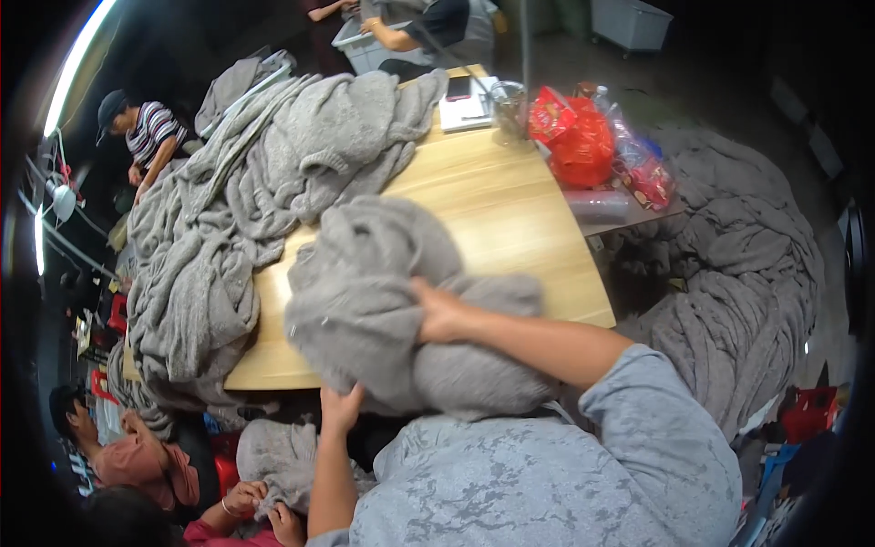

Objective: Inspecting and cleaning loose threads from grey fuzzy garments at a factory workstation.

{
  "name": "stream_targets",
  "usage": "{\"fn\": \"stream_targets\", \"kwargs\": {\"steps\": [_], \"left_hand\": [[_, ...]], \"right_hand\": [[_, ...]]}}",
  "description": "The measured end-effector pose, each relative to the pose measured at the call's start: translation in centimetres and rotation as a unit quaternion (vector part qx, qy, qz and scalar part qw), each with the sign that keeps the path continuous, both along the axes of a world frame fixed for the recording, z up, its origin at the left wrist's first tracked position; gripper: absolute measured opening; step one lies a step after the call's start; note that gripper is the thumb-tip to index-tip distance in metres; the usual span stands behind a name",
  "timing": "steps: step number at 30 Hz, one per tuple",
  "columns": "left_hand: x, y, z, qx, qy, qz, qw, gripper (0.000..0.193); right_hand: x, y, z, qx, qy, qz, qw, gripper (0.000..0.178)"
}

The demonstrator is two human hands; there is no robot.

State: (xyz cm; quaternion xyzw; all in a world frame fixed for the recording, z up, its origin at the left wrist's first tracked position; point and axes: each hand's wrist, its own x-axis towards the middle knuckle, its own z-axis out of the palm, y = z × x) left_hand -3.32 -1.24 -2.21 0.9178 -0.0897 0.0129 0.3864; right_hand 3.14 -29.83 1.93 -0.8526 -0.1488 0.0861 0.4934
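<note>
Both hands are on the grey garment [401, 310], bunched at the table [510, 219] near edge. Right hand [439, 314] presses on top, fingers closed into the cloth; left hand [341, 407] grips the lower hem from beneath. Its length runs left to right.

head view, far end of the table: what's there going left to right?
Grey knit pile → white notebook with a dark phone on it → clear glass jar → red plastic bag → clear bag of red packets.
</note>
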Motion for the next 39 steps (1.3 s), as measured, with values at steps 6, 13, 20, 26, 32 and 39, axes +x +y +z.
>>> {"fn": "stream_targets", "kwargs": {"steps": [6, 13, 20, 26, 32, 39], "left_hand": [[-0.3, 3.9, -1.2, -0.581, 0.231, -0.051, 0.779, 0.06], [3.2, -6.3, 14.6, -0.268, 0.23, 0.018, 0.935, 0.064], [6.1, -35.3, 34.8, -0.294, -0.146, -0.469, 0.82, 0.079], [6.1, -31.5, 34.7, -0.072, -0.331, -0.473, 0.813, 0.077], [14.0, -19.1, 20.8, 0.06, -0.134, -0.375, 0.915, 0.064], [15.6, 4.5, 9.0, 0.223, -0.072, -0.063, 0.97, 0.063]], "right_hand": [[-3.1, 9.0, -0.5, 0.249, 0.13, 0.295, 0.913, 0.054], [0.7, -2.5, 3.3, 0.116, -0.014, 0.199, 0.973, 0.042], [-7.8, -47.3, 30.2, 0.294, -0.233, -0.562, 0.738, 0.082], [-13.2, -54.6, 24.6, -0.04, -0.416, -0.677, 0.606, 0.044], [-8.4, -35.1, 3.9, 0.018, -0.182, -0.481, 0.857, 0.028], [-6.9, -21.2, 1.9, 0.031, -0.101, -0.345, 0.932, 0.021]]}}
